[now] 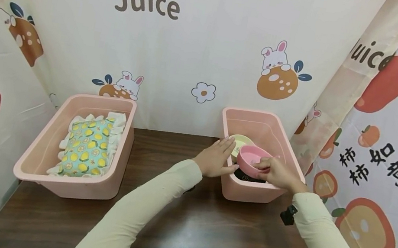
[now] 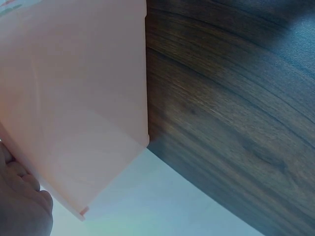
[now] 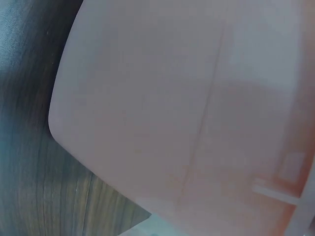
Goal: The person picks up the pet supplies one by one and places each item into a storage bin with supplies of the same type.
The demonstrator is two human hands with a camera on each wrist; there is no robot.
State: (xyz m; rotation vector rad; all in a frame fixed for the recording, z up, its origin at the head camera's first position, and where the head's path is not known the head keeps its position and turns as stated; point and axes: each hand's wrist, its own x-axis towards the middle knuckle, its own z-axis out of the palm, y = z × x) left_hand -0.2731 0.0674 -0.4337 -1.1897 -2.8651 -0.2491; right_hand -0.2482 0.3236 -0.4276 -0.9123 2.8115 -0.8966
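In the head view, a pink bowl (image 1: 245, 161) sits tilted inside the right-hand pink bin (image 1: 248, 192). My right hand (image 1: 280, 173) pinches the bowl's near right side, with the thumb and fingers at its rim. Fairly straight fingers of my left hand (image 1: 215, 158) rest across the bin's left rim; the thumb points toward the bowl. Behind the pink bowl is a pale yellow-green round item (image 1: 237, 139), partly hidden. Something black with gold marks (image 1: 241, 175) shows below it. The left wrist view catches part of the left hand (image 2: 22, 196) at the bin's rim.
A second pink bin (image 1: 103, 187) stands on the left, holding a lemon-print cushion (image 1: 87, 147) with white ruffles. Both bins are on a dark wooden table (image 1: 184, 235). Printed curtains (image 1: 192, 44) hang behind and at the sides.
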